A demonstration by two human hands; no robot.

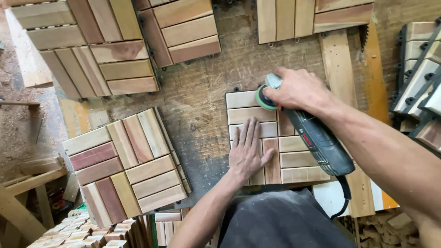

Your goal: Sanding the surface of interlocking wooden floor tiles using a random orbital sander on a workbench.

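- The wooden tile under work [294, 158], a square of pale and reddish slats, lies flat on the scarred workbench [202, 96], just in front of the person's dark apron [280, 220].
- The left hand [247, 151] lies palm down on the tile's near-left part, fingers straight and slightly apart, thumb splayed to the right; it presses on the slats and grips nothing.
- The right hand [298, 92] is wrapped round the head of a dark power sander [317, 140], fingers curled tight on it. The green-edged sanding disc [265, 97] sits against the tile's far-left slat.
- The sander's body runs slantwise across the tile's right half and covers some slats; its black cord [344, 197] drops off the near edge of the bench.
- The right forearm crosses above the tile's right corner and hides the bench there.
- To the left, well apart from the hands, a finished tile [126, 167] lies askew, overhanging the bench edge.
- Further tiles [92, 46] lie at the far left and far centre; another [312, 16] lies at the far right.
- A bare plank [337, 69] runs along the right, just beside the worked tile.
- Stacked tiles on edge, with their black plastic backing showing, [420, 82] crowd the right margin.
- Loose slats [87, 232] are piled below the bench at the near left.
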